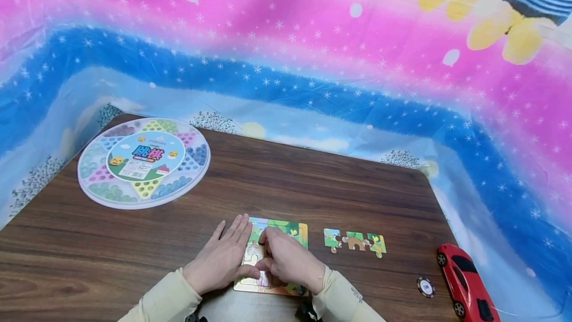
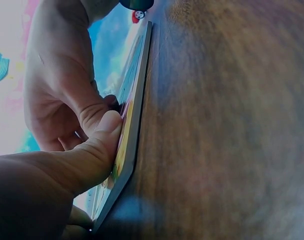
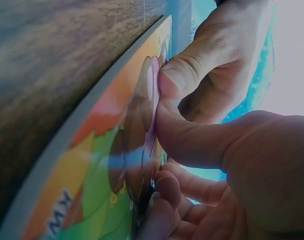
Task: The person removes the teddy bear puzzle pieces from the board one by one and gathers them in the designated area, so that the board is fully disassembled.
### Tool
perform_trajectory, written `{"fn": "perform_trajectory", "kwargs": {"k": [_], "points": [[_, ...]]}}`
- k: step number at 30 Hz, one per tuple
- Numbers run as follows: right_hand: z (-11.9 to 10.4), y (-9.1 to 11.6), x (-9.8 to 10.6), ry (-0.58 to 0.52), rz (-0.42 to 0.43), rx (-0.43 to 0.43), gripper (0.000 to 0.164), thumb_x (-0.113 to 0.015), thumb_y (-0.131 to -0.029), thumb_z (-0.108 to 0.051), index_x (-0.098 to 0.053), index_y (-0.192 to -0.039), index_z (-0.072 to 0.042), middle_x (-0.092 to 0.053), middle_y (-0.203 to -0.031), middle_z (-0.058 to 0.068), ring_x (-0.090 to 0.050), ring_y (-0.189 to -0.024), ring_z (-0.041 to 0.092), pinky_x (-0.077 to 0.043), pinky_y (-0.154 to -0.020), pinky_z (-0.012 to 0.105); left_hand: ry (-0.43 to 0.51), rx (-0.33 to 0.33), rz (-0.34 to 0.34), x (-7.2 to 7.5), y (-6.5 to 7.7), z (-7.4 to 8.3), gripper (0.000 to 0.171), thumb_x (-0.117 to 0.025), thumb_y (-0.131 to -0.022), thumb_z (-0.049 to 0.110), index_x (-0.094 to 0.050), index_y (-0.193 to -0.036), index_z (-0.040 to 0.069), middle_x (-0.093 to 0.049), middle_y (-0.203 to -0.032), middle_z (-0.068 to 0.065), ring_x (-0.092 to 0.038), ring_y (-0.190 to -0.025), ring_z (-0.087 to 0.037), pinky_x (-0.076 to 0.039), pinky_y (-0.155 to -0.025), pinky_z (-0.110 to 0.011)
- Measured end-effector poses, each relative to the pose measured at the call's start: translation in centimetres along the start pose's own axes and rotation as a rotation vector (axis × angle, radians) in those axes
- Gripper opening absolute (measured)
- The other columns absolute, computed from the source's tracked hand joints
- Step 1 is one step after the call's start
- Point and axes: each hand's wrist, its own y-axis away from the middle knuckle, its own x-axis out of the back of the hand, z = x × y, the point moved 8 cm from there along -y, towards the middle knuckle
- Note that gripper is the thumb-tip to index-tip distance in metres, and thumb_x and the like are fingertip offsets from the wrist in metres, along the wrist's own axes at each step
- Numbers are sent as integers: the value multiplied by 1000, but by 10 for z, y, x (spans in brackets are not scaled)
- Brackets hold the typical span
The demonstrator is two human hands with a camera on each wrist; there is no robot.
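Note:
A colourful jigsaw puzzle (image 1: 304,235) in a thin flat board lies on the table in front of me. My left hand (image 1: 223,255) rests along its left side, fingers straight, with the thumb pressing on the lower part of the picture. Over the middle of the board, my right hand (image 1: 290,257) has its fingers curled, thumb and fingertips closed down around a puzzle piece; the hand covers most of it. In the right wrist view, the right thumb (image 3: 192,140) meets a pink and brown part of the picture, close to the left thumb (image 3: 174,80).
Several loose puzzle pieces (image 1: 356,240) lie in a row right of the board. Farther right are a poker chip (image 1: 426,287) and a red toy car (image 1: 466,282). A round Chinese checkers set (image 1: 192,183) sits at the back left. A printed cloth (image 1: 286,78) hangs behind the table.

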Motion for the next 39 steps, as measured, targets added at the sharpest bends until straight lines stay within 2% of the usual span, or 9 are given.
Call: {"fn": "perform_trajectory", "kwargs": {"k": [7,16,24,39], "points": [[1,0,0,0,2,10,27,-73,-89,-23,-54,-105,-12,-49,-82,-6,-46,-61,3,-41,-55,20,9,3,-5,1,0,0,100,-63,-81,60,-37,-142,-14,-31,-150,-31,-28,-141,-40,-24,-109,-60],[2,0,3,23,14,-17,30,-73,-88,-25,-55,-108,-12,-46,-91,-3,-45,-69,4,-44,-60,20,1,17,-23,1,0,0,101,-63,-80,61,-36,-143,-13,-29,-151,-30,-27,-142,-39,-23,-110,-60],[3,1,3,10,28,-19,31,-74,-87,-24,-54,-108,-13,-44,-92,-3,-44,-70,5,-43,-59,20,-8,22,-20,1,-1,-1,102,-62,-80,63,-36,-143,-13,-30,-151,-30,-27,-142,-39,-23,-110,-60],[3,2,4,-101,71,33,27,-72,-88,-11,-50,-102,-15,-49,-86,-6,-46,-70,3,-43,-59,19,4,25,-24,-1,1,0,99,-63,-82,61,-36,-143,-13,-29,-151,-29,-26,-142,-39,-23,-110,-59]]}}
